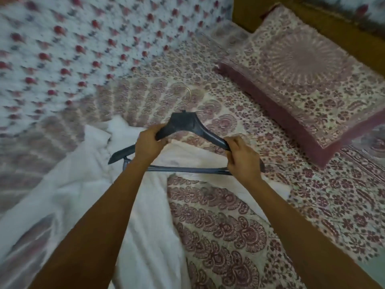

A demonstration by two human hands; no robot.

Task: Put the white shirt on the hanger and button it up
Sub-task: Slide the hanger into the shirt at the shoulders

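A red-dotted white blanket (pixel 62 49) fills the far left. The white shirt (pixel 83 184) lies crumpled on the bed (pixel 218 215), near left. Above it, the left hand (pixel 149 148) and right hand (pixel 242 157) each close their grip round a shoulder of the dark hanger (pixel 187 124). A patterned pillow (pixel 302 80) lies far right.

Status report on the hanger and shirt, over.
Left hand and right hand grip the hanger. White shirt lies unhung beneath it on the bed. Nothing blocking.
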